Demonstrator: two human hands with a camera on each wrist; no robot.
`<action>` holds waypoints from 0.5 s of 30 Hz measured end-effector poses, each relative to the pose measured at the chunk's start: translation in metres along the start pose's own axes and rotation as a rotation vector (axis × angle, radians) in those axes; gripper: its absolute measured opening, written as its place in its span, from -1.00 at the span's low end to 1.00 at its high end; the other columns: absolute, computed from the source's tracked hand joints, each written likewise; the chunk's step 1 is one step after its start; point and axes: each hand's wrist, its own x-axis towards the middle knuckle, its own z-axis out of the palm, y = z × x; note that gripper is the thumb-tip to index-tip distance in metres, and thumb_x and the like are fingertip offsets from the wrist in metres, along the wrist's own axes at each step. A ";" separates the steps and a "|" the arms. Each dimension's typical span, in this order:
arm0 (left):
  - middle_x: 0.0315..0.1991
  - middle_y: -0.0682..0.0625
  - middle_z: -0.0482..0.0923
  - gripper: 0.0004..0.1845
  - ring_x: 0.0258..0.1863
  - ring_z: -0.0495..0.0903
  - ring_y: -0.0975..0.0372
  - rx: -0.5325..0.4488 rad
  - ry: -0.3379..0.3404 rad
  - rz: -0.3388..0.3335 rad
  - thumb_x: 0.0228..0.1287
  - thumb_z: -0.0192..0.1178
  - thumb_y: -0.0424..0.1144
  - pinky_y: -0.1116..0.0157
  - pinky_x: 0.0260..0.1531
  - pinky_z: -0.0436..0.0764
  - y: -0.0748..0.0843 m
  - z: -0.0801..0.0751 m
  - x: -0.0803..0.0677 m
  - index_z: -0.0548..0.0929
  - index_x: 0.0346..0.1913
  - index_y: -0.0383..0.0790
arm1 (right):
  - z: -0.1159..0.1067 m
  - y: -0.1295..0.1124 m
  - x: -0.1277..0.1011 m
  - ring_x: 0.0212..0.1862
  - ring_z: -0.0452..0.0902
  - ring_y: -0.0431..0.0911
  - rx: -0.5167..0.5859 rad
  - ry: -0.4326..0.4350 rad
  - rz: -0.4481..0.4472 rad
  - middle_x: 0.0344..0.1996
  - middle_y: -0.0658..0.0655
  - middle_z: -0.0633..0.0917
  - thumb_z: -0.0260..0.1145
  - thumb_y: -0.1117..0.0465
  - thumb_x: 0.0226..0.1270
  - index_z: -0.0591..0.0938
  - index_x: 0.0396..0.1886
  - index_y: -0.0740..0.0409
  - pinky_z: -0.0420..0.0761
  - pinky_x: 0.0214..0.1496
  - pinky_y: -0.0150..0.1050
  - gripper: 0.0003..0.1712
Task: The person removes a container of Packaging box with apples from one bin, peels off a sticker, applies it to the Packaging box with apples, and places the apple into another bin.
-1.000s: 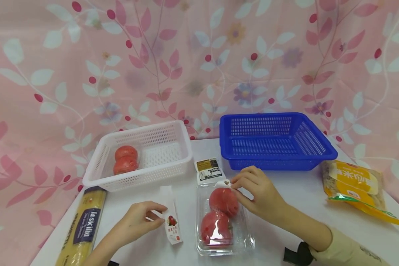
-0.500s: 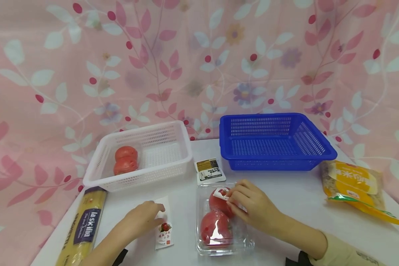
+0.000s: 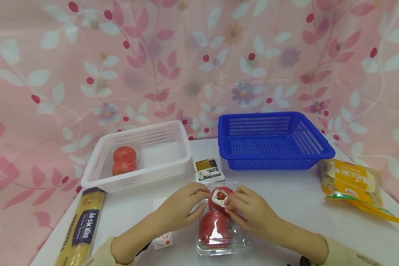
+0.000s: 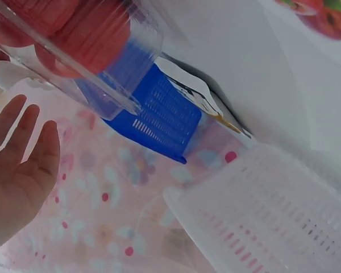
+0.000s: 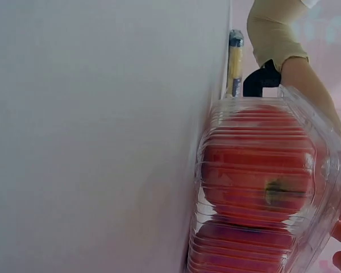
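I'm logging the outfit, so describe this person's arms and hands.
The left sleeve and right sleeve are beige, the right bearing an unreadable dark marking. A black piece shows by the left one's end, a second black piece by the right's. The left hand and right hand wear no gloves.

The tomatoes (image 3: 215, 224) are red, the leaf-patterned backdrop (image 3: 186, 66) pink.

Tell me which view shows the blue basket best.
The head view: the blue basket appears whole, with nothing covering it. The left wrist view shows only part, partly behind the clear container. The right wrist view shows none of it.
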 end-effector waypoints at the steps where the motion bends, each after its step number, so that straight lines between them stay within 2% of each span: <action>1: -0.04 0.08 0.50 -0.77 0.05 0.41 0.27 -0.006 0.008 0.025 0.22 0.10 -0.26 0.34 0.09 0.39 0.001 0.002 0.002 0.59 -0.07 -0.17 | 0.000 -0.001 0.000 -0.31 0.41 -0.18 0.006 0.005 -0.009 -0.43 -0.09 0.61 0.07 0.09 0.38 0.57 -0.48 0.07 0.47 -0.23 -0.45 -0.72; 5: -0.04 0.08 0.53 -0.73 0.05 0.42 0.27 -0.017 0.034 0.093 0.17 0.05 -0.35 0.35 0.09 0.37 0.003 0.007 0.006 0.61 -0.07 -0.16 | 0.000 -0.003 -0.001 -0.31 0.40 -0.20 0.042 0.011 -0.034 -0.43 -0.10 0.61 0.11 0.12 0.35 0.56 -0.47 0.05 0.46 -0.23 -0.47 -0.78; 9: -0.08 0.06 0.56 -0.67 0.00 0.46 0.26 -0.007 0.072 0.162 0.03 0.01 -0.43 0.35 0.03 0.41 0.004 0.008 0.006 0.63 -0.13 -0.16 | 0.002 -0.003 -0.002 -0.32 0.40 -0.20 0.076 0.013 -0.071 -0.42 -0.10 0.60 0.15 0.15 0.33 0.56 -0.47 0.05 0.44 -0.24 -0.48 -0.82; 15: -0.08 0.05 0.55 -0.70 0.01 0.46 0.25 -0.035 0.043 0.197 0.05 0.06 -0.44 0.38 0.08 0.37 0.004 0.011 0.005 0.64 -0.14 -0.16 | 0.004 -0.001 -0.004 -0.31 0.44 -0.19 0.131 -0.021 -0.097 -0.40 -0.06 0.59 0.14 0.19 0.34 0.58 -0.41 0.12 0.46 -0.18 -0.49 -0.84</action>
